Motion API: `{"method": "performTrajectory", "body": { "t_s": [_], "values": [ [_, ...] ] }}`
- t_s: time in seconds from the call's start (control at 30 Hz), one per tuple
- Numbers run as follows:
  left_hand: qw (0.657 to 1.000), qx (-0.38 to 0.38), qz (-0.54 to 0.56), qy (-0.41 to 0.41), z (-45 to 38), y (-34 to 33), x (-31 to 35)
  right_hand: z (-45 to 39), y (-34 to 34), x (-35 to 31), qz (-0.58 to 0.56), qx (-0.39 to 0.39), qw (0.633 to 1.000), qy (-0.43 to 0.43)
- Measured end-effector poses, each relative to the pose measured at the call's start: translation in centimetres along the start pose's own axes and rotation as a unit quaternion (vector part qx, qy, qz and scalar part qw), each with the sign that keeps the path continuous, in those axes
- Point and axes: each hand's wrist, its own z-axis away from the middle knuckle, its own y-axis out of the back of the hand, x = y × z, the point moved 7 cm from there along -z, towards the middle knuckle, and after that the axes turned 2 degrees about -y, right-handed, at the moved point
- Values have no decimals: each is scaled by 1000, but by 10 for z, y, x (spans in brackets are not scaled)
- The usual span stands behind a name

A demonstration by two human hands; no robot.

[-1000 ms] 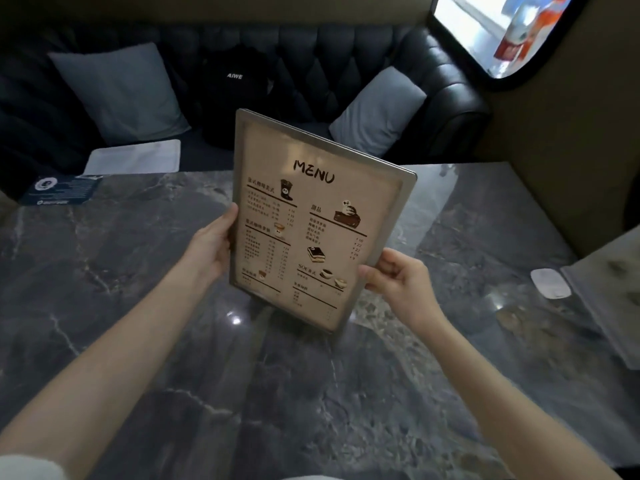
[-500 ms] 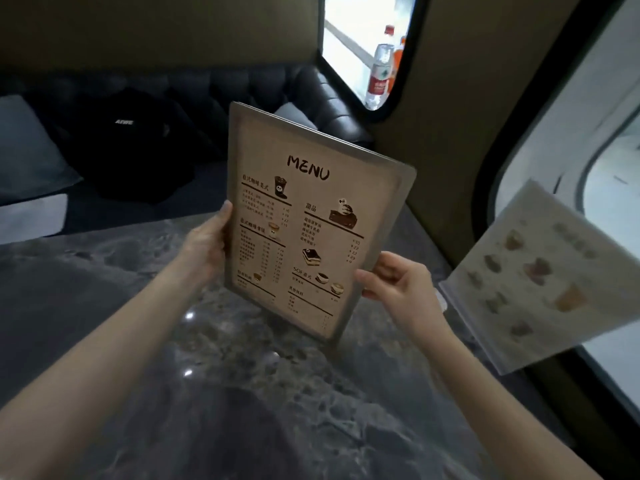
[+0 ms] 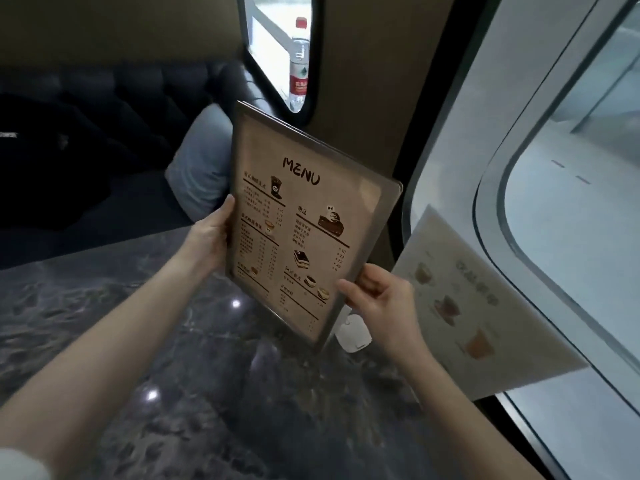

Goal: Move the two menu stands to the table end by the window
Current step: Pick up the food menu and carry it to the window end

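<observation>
Bare forearms; pale sleeve [image 3: 17,462] at left elbow

Single head camera looks down, close over the table [image 3: 214,393]

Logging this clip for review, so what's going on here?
A person holds a menu stand upright above the marble table, left hand on its left edge, right hand at its lower right corner. A second menu already stands at the window end. A small white object lies between them.
</observation>
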Motion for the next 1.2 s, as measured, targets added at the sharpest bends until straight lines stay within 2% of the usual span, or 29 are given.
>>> {"method": "performTrajectory", "body": {
  "t_s": [0.13, 0.33, 0.57, 1.2],
  "values": [
    [1000, -15, -7, 5, -40, -21, -20, -20, 19, 20, 21, 44, 999, -5],
    [996, -59, -62, 23, -88, -42, -44, -40, 28, 58, -23, 91, 995, -47],
    [992, -77, -91, 36, -132, -50, -63, -57, 21, 80, -45, 110, 991, -63],
    [990, -89, -96, 46, -150, -61, -91, -59, 26, 104, -33, 127, 989, -64]
  ]
}}
